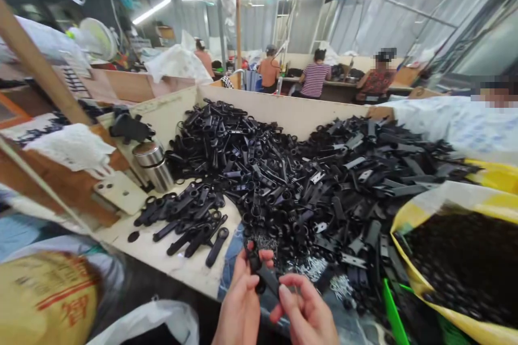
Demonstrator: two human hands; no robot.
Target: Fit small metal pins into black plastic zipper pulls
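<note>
Both my hands hold one black plastic handle-like part with a ring at its end [269,279], low in the middle of the view. My left hand [239,302] is closed around its ringed upper end. The fingertips of my right hand [305,307] pinch its lower end. Just beyond my hands lie small silver screws [311,268] and a heap of similar black parts [259,161]. To the left, several ringed black parts [194,221] are laid out on the pale tabletop [162,267].
A steel flask [154,164] and a phone [121,193] stand at the left. On the right is a yellow-rimmed sack [413,264] of small black pieces beside a green tray edge [392,312]. Pale boards [259,98] wall the back. Several people sit beyond.
</note>
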